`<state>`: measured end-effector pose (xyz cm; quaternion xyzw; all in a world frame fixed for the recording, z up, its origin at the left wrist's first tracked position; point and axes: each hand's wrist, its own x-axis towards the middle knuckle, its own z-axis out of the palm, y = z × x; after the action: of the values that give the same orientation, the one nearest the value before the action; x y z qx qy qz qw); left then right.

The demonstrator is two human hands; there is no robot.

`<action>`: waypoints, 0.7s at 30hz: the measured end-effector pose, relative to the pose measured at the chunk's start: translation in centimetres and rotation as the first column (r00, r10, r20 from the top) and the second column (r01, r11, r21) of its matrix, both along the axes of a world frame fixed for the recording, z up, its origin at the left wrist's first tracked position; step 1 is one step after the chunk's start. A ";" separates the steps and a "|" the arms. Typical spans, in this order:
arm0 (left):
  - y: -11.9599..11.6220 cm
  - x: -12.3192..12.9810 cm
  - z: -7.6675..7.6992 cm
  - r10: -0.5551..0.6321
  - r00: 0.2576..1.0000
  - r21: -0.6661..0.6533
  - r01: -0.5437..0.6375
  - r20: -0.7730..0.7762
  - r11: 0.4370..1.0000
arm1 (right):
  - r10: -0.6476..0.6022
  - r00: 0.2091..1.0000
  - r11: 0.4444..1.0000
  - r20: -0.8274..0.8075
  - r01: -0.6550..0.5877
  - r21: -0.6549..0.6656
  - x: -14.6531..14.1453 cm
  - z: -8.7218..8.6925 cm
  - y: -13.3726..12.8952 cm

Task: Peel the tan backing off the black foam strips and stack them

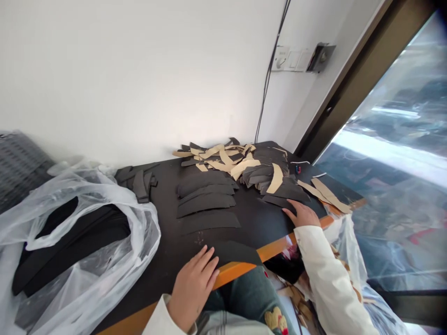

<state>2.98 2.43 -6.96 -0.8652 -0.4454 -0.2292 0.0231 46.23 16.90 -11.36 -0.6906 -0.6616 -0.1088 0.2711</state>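
My left hand [195, 287] lies at the table's front edge with its fingers stretched out. Its fingertips touch or lie right beside a curved black strip [234, 252]. My right hand [303, 215] reaches over the table on the right, thumb and forefinger apart. Those fingertips are at the end of a black strip [277, 201] in front of a heap of black strips [260, 174]. Between the hands, a single black strip [211, 222] lies below an overlapping row of black strips [206, 203]. Tan backing strips [226, 156] are mixed into the pile at the back.
An open clear plastic bag [146, 223] holding black material stands on the left, beside a dark grey basket-like object [21, 163]. Small black pieces [140, 184] lie near the wall. A glass pane [394, 186] borders the right, with a plastic bag of scraps [352, 246] below the table edge.
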 end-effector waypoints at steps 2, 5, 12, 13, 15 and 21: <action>-0.5 0.7 -0.1 0.048 0.999 -0.004 -0.048 0.005 0.999 | 0.003 0.999 1.000 -0.048 -0.005 -0.027 0.0 0.1 0.4; -0.6 1.6 0.1 0.099 0.995 -0.037 -0.098 0.030 0.995 | -0.009 0.993 0.997 -0.113 0.001 -0.071 -0.4 0.3 0.5; -0.2 2.8 3.5 0.068 0.925 -0.037 -0.058 0.375 0.998 | -0.091 0.972 0.991 -0.219 0.066 -0.115 -1.5 3.2 -1.1; -0.2 3.0 4.2 0.049 0.892 -0.022 -0.044 0.449 0.999 | -0.072 0.970 0.993 -0.230 0.048 -0.110 -2.0 4.0 -1.7; 0.0 3.5 5.3 0.027 0.816 -0.024 -0.016 0.578 1.000 | -0.020 0.968 0.995 -0.249 -0.005 -0.100 -3.7 5.6 -3.2; 1.9 4.2 7.1 0.182 0.502 -0.268 0.105 0.846 0.958 | 0.438 0.834 0.866 -0.335 -0.492 -0.091 -13.8 10.2 -8.6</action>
<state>7.23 4.37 0.14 -0.6183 -0.4445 -0.5626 -0.3217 32.46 8.29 -1.18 -0.5377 -0.7672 0.1258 0.3262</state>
